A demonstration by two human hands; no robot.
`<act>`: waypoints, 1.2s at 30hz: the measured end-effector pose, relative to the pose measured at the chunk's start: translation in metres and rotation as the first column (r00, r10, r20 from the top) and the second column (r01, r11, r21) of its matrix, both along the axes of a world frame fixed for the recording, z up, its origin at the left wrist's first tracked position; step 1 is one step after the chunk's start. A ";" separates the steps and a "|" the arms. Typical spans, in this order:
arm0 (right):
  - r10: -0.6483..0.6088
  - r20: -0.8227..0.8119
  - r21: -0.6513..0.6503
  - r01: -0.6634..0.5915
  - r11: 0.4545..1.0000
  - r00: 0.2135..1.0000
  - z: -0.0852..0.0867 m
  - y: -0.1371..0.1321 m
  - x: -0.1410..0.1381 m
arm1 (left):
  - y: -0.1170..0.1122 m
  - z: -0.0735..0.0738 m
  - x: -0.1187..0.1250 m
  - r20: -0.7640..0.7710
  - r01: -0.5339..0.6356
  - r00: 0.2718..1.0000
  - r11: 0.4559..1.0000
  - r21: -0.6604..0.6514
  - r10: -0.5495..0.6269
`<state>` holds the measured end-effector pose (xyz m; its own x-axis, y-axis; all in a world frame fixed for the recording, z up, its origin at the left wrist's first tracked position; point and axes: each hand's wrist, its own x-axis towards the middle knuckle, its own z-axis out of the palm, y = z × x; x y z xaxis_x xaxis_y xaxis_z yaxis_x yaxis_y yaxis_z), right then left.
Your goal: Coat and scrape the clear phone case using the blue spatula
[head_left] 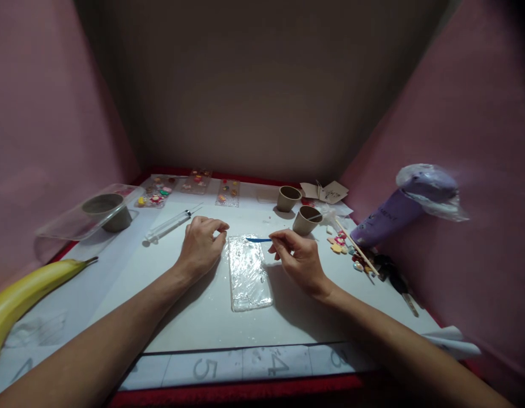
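Observation:
A clear phone case (249,273) coated with glossy gel lies flat in the middle of the white sheet (203,317). My right hand (299,259) pinches a thin blue spatula (259,239), and its tip rests over the case's top edge. My left hand (201,245) sits curled beside the case's upper left corner, fingers bent and touching the sheet close to the case. I see nothing in it.
Two tan paper cups (288,198) (307,220) stand behind the case. A syringe (171,225), a lidded tub (107,211) and charm packets (194,182) lie at the left back, a banana (28,289) at the left edge. A purple tube (398,212), a wooden stick (355,245) and small charms (339,243) sit right.

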<state>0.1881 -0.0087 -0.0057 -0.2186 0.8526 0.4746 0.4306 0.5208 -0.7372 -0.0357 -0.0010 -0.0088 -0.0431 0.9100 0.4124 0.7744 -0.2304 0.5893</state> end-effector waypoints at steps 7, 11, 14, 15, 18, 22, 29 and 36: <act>0.093 0.079 0.064 -0.098 0.993 0.993 0.008 -0.021 -0.004 | 0.000 0.001 0.000 0.000 0.004 1.000 1.000 0.002 -0.004; 0.012 0.062 0.072 -0.016 0.997 0.998 0.004 -0.012 0.005 | 0.000 0.001 0.000 0.005 0.004 1.000 1.000 -0.003 -0.003; -0.042 0.067 0.127 0.034 0.991 0.997 -0.003 -0.003 0.012 | 0.000 0.000 -0.001 -0.003 0.006 1.000 1.000 -0.004 -0.006; -0.048 0.072 0.156 0.036 0.987 0.996 -0.005 -0.001 0.014 | 0.000 0.000 -0.001 -0.005 0.007 1.000 1.000 -0.005 -0.007; -0.029 0.101 0.228 0.005 0.974 0.994 -0.007 -0.002 0.015 | 0.000 0.000 0.000 -0.002 0.007 1.000 1.000 -0.009 -0.007; 0.017 0.166 0.301 -0.067 0.951 0.986 -0.006 -0.017 0.015 | 0.000 0.000 0.000 0.003 0.009 1.000 1.000 -0.012 -0.009; 0.118 0.203 0.311 -0.178 0.934 0.972 -0.002 -0.054 0.014 | 0.000 0.000 0.001 -0.005 0.004 1.000 1.000 -0.004 -0.004; 0.150 0.001 -0.050 -0.150 0.987 0.989 0.008 -0.061 0.018 | 0.000 0.002 0.001 -0.015 -0.001 1.000 1.000 -0.009 0.001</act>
<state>0.2056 -0.0695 0.0020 -0.3477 0.8324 0.4316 0.3538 0.5427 -0.7618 -0.0344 -0.0011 -0.0069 -0.0378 0.9137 0.4047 0.7837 -0.2242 0.5793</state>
